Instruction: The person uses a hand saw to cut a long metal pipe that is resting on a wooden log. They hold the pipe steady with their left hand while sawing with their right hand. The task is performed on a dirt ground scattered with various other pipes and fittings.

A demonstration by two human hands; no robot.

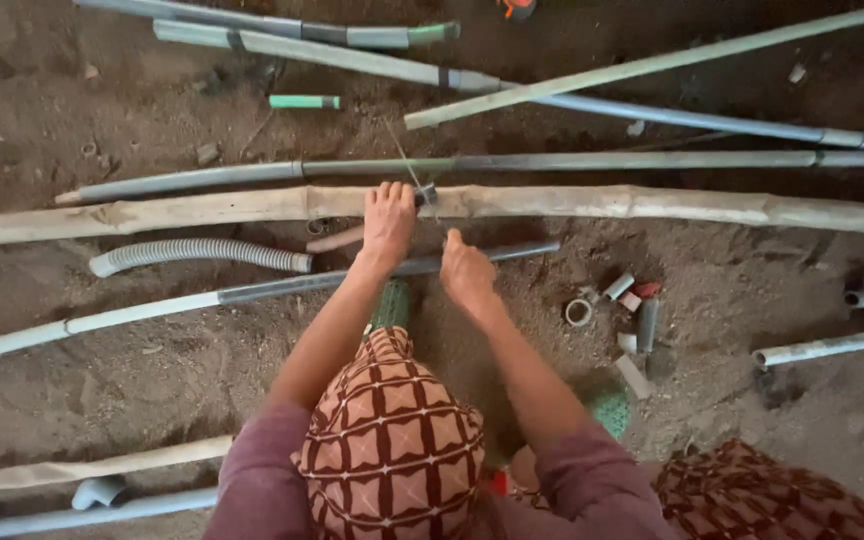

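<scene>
Bare, dusty earth is filling the whole view, and pipes and poles are lying scattered across it, most of them running left to right. A person is crouching over the ground, knees in patterned brown cloth showing at the near edge. The left hand is pressing down on a long, rough wooden pole that is stretching across the scene from left to right; its fingers are lying spread and fairly flat over the pole rather than wrapping round it. The right hand is sitting just nearer, its fingers curling closed, seemingly round the handle of a thin saw whose blade is slanting away to the far side, across the pole and just beside the left hand; I cannot tell for sure how firm that hold is. The pole's long axis is running crosswise to both forearms, and the left hand is the one already resting on it. Just on the near side of the pole, a grey pipe is lying almost parallel, passing under the wrists. A ribbed hose is lying to the left, and a cluster of small pipe fittings is sitting to the right of the right hand.
</scene>
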